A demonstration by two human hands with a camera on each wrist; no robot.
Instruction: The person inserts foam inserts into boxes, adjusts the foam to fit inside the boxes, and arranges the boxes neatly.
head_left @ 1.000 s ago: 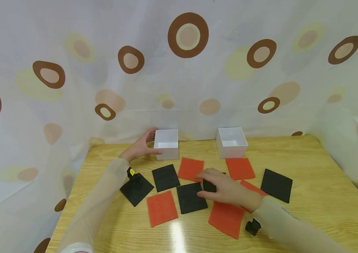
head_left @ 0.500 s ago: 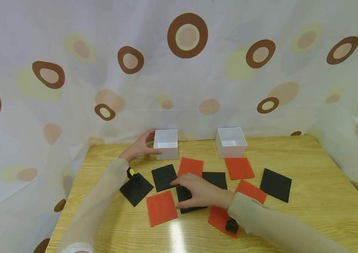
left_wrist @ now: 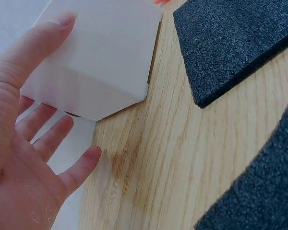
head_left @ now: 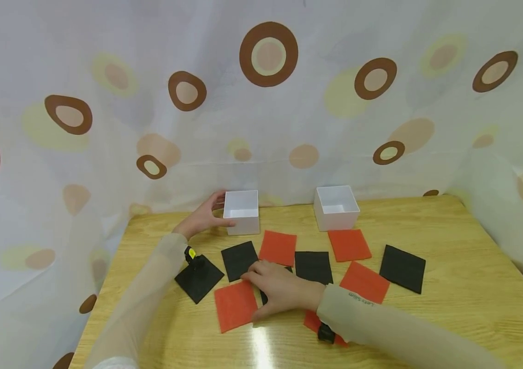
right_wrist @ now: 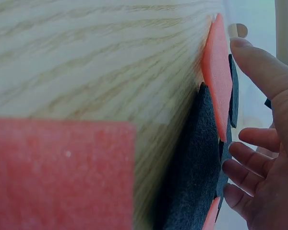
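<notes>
My left hand (head_left: pixel 201 218) holds the left white box (head_left: pixel 244 225) at its left side. In the left wrist view the thumb lies across the outer wall of the box (left_wrist: pixel 101 52), with the other fingers spread behind it. My right hand (head_left: pixel 284 288) reaches over the foam squares, fingers and thumb apart and nothing between them. Its fingertips are by the right edge of a red foam square (head_left: pixel 234 305). Beneath that hand a black foam square (head_left: pixel 263 297) is mostly hidden. The right wrist view shows the red square (right_wrist: pixel 218 72) ahead of the parted thumb and fingers.
A second white box (head_left: pixel 337 218) stands at the back right. Several more red and black foam squares lie flat about the wooden table (head_left: pixel 464 287), including a black square (head_left: pixel 403 269) at the right. A patterned cloth (head_left: pixel 289 118) hangs behind the table.
My right hand has moved left across the squares, from the middle black ones to the front-left red square. The left hand stays at its box.
</notes>
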